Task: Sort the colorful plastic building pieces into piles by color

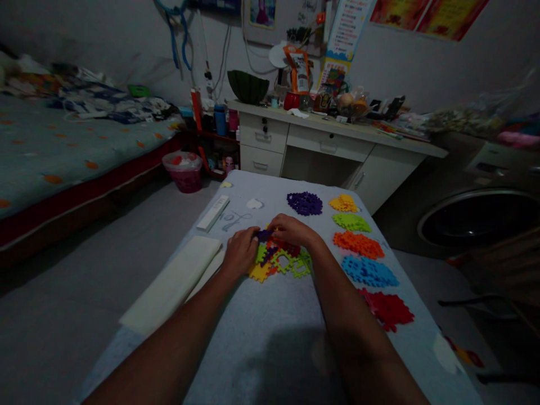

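Observation:
Both hands meet over a mixed heap of interlocking plastic pieces (282, 260) in green, yellow, orange, red and purple. A purple interlocking piece (264, 235) lies between them. My left hand (241, 250) has its fingers closed on the left end of this piece. Beside its other end, my right hand (291, 229) has its fingers curled down over the heap; what its fingertips touch is hidden. Sorted piles stand nearby: purple pieces (304, 203), yellow pieces (343, 203), light green pieces (351, 222), orange pieces (358, 244), blue pieces (369, 271) and red pieces (388, 308).
The piles lie on a cloth-covered table (270, 337). To the left are a long white box (213, 213) and a pale folded sheet (175, 281). Behind stands a cluttered desk (264, 135); a washing machine (476, 197) is at right, a bed (63, 157) at left.

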Motion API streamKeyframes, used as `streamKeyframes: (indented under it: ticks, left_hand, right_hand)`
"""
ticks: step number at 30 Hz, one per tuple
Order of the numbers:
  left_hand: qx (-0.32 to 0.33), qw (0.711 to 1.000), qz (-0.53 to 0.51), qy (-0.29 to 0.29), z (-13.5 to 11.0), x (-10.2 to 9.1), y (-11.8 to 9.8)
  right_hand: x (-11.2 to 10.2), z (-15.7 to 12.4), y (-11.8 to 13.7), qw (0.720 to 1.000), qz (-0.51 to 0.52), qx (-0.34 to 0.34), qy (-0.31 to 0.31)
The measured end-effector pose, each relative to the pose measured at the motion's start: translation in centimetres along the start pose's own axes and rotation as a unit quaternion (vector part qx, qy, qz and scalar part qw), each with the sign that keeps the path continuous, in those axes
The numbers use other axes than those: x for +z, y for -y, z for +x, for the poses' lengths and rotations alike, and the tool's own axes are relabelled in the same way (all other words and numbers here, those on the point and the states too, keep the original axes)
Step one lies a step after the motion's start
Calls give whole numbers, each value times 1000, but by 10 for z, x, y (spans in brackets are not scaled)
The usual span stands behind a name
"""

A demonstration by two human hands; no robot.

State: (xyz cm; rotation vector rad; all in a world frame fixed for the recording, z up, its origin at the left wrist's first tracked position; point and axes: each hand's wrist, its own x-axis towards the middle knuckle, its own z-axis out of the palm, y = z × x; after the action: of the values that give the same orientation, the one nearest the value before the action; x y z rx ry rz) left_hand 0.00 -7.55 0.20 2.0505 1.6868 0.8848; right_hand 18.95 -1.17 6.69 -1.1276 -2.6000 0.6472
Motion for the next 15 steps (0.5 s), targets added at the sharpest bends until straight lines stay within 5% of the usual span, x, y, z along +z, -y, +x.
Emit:
streamKeyframes:
  ticks: [9,15]
  left_hand:
    - [-29,999,-25,7,0,-3,-3]
    - [-32,999,-16,22,1,-3,-4]
  right_hand:
    - [-24,-5,3,986,18,52,-158]
    - [-61,-42,-20,959,82,106,-248]
